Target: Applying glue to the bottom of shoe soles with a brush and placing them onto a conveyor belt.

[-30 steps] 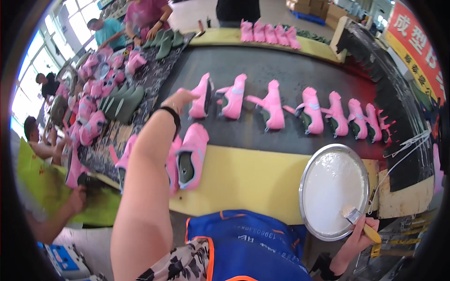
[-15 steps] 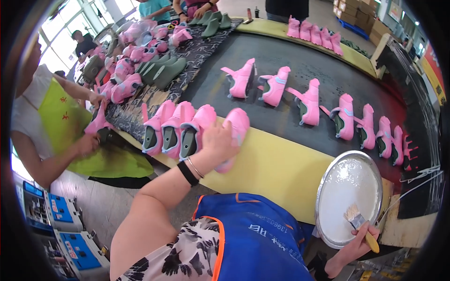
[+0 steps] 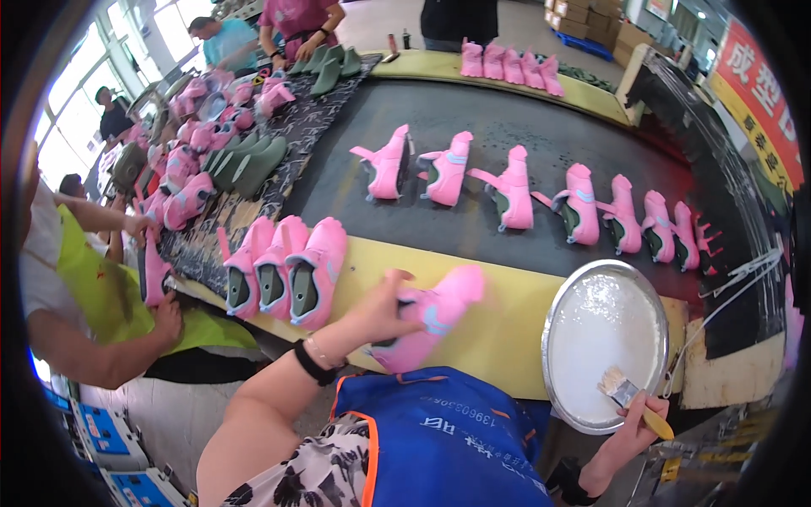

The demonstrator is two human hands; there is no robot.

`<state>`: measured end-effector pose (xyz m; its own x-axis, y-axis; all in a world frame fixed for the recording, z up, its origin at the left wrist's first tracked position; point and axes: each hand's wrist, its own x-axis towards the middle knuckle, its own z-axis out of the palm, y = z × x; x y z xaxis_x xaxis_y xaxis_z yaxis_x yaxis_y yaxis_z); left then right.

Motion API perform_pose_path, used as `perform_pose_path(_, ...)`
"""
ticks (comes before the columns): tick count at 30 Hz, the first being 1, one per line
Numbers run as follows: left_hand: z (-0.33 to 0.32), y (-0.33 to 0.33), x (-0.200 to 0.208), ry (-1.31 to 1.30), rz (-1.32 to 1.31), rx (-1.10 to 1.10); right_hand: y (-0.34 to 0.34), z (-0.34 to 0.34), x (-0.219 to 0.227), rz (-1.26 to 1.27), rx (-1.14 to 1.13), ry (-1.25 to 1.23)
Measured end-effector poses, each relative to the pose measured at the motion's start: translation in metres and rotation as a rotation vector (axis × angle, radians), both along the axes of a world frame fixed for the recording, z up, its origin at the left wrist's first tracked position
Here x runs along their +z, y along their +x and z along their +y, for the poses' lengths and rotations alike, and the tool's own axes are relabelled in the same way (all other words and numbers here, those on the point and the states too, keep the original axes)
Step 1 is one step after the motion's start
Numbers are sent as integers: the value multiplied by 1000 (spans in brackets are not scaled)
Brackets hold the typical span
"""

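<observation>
One pink shoe now nearer the apron

Partly Covered, Cropped and Smeared

The left hand covers much of the opening of the held pink shoe, whose toe is blurred. Whether its heel end touches the blue apron cannot be told. The right hand hides part of the handle of the brush; whether the bristles touch the white liquid is unclear. The lower edge cuts off the apron.

At the left, the dark rim crops the head of a co-worker. The upper edge cuts off a person in black and a person in a pink top. The heaped pink pieces overlap too much to count. The rim crops the red banner.
</observation>
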<state>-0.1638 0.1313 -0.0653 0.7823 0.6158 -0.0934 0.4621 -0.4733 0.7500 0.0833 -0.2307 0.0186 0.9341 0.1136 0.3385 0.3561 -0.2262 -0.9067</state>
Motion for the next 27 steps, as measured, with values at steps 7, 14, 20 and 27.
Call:
perform_pose_path(7, -19, -13, 2, 108, 244, 122, 20, -7, -18, 162, -34, 1)
perform_pose_path(14, -27, 7, -3, 97, 366, 115, 16, -4, -8, 87, 48, -146)
perform_pose_path(20, -50, 20, 0, -77, 289, 102, 30, -26, -26, 98, 41, -182)
perform_pose_path(27, -68, 29, -2, 22, 241, 139, 59, -34, -26, 30, -14, -325)
